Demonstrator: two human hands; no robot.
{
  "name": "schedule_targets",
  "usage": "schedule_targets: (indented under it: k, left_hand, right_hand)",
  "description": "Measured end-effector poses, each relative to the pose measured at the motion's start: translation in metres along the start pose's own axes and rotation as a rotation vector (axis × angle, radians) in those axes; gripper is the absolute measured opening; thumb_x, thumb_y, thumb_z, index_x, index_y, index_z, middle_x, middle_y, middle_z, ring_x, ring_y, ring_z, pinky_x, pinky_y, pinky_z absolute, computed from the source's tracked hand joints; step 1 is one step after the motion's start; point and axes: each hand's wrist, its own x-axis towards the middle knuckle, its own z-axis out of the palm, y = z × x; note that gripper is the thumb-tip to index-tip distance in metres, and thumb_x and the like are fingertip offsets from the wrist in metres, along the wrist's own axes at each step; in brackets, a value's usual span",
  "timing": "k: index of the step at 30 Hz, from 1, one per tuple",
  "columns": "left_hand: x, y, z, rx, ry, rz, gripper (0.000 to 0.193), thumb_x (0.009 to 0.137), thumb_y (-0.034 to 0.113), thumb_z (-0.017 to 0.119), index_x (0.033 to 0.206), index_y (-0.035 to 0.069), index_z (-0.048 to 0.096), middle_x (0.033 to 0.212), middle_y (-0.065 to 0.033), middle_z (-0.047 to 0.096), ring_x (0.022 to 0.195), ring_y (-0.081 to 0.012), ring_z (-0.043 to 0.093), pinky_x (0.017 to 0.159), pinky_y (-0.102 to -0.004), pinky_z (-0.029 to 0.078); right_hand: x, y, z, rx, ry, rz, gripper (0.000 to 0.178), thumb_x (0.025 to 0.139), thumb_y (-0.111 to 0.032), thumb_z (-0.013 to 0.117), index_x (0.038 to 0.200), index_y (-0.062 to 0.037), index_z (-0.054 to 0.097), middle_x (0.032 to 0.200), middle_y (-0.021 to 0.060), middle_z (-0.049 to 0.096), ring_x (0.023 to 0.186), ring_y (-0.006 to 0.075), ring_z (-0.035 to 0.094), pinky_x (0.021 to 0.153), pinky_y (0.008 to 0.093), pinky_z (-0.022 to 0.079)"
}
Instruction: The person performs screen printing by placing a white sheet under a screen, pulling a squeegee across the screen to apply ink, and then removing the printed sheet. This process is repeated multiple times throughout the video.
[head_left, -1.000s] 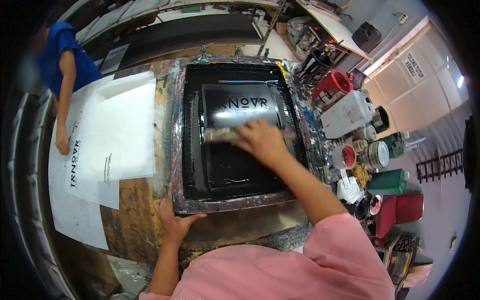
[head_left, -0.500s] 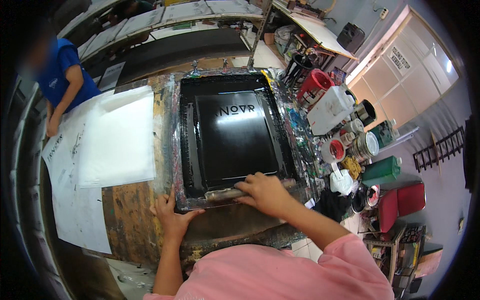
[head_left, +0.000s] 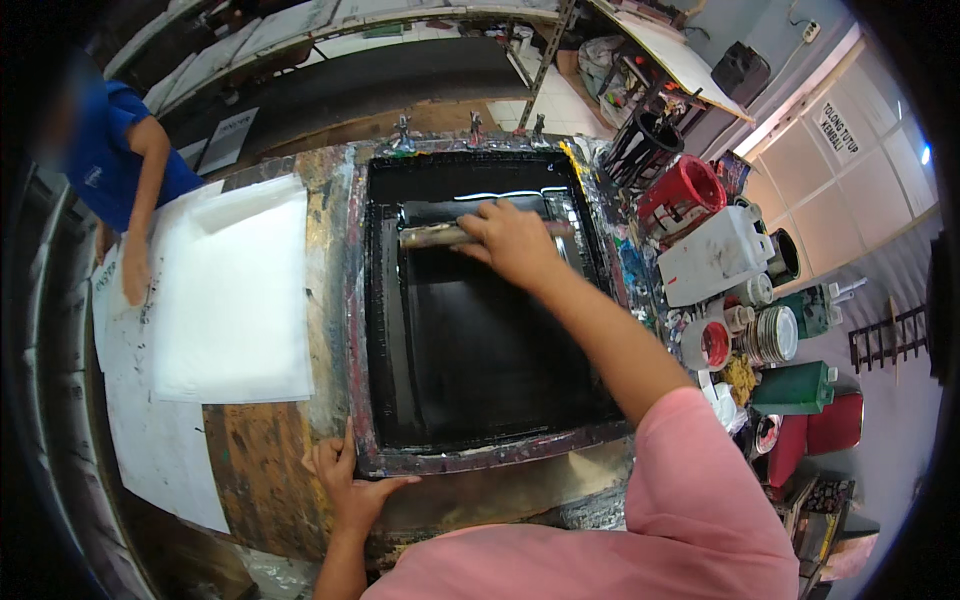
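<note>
head view, sole entry. right hand: fingers closed over the squeegee, near the middle of its length. squeegee: directly under those fingers, toward the far end of the screen frame, long axis running left to right across it; rounded, worn, brownish; far nearer to the right hand than to the left. left hand: holding nothing visible, thumb and forefinger spread wide about the frame's near-left corner; touching or just beside, cannot tell. screen frame: rectangular, rails crusted with paint; within, black ink, glossy, streaked, wet-looking. along the far rail: small metal clamps. worktop: brown, wood-like, stained. left of frame: stacked white sheets, smooth, flat; farther left, a co-worker's hand. right of frame: red bucket, round; whitish plastic jug, boxy, smudged.
</note>
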Motion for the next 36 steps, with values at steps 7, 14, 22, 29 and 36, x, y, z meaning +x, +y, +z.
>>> schedule_targets:
  k: [7,14,22,29,36]
  left_hand:
    - [-0.001,-0.002,0.008,-0.200,0.099,0.038,0.136,0.051,0.069,0.097,0.158,-0.004,0.055,0.104,-0.0086,0.072,0.096,-0.0305,0.053,0.095,-0.0450,0.041]
    - [-0.001,-0.005,0.012,-0.259,0.106,0.061,0.128,0.055,0.063,0.099,0.155,-0.005,0.057,0.109,-0.0102,0.074,0.100,-0.0332,0.053,0.097,-0.0448,0.042]
    - [0.011,0.030,-0.006,-0.600,0.171,-0.002,0.116,0.068,0.047,0.103,0.159,-0.004,0.053,0.139,-0.0161,0.068,0.115,-0.0292,0.060,0.103,-0.0432,0.049]
    - [0.117,0.092,-0.068,-0.996,0.560,0.339,0.099,0.102,0.053,0.078,0.171,0.000,0.030,0.137,-0.0103,0.062,0.115,-0.0193,0.060,0.103,-0.0348,0.049]
    - [0.282,0.052,0.054,-0.428,0.079,0.006,0.036,0.106,0.024,0.074,0.128,-0.004,0.069,0.112,-0.0199,0.076,0.094,-0.0309,0.074,0.086,-0.0376,0.058]
  right_hand:
    - [0.053,0.043,-0.017,0.090,-0.067,-0.072,0.048,0.100,-0.060,0.067,0.106,-0.0132,0.076,0.100,0.0147,0.076,0.099,0.0386,0.075,0.083,0.0534,0.059]
    - [-0.075,-0.039,-0.019,0.003,0.007,0.021,0.038,0.097,-0.049,0.074,0.111,-0.0147,0.070,0.102,0.0085,0.069,0.098,0.0327,0.071,0.075,0.0485,0.060]
    - [-0.187,-0.153,-0.152,0.095,-0.137,0.079,0.042,0.096,-0.042,0.076,0.113,-0.0050,0.066,0.104,0.0143,0.065,0.098,0.0350,0.069,0.088,0.0497,0.058]
    - [-0.085,-0.133,-0.254,-0.181,0.429,0.003,0.031,0.094,-0.039,0.070,0.097,-0.0075,0.066,0.088,0.0125,0.067,0.089,0.0334,0.065,0.094,0.0528,0.044]
    - [-0.010,-0.102,-0.288,-0.149,0.576,0.011,0.041,0.098,-0.041,0.063,0.083,-0.0031,0.069,0.080,0.0152,0.069,0.082,0.0372,0.067,0.083,0.0487,0.042]
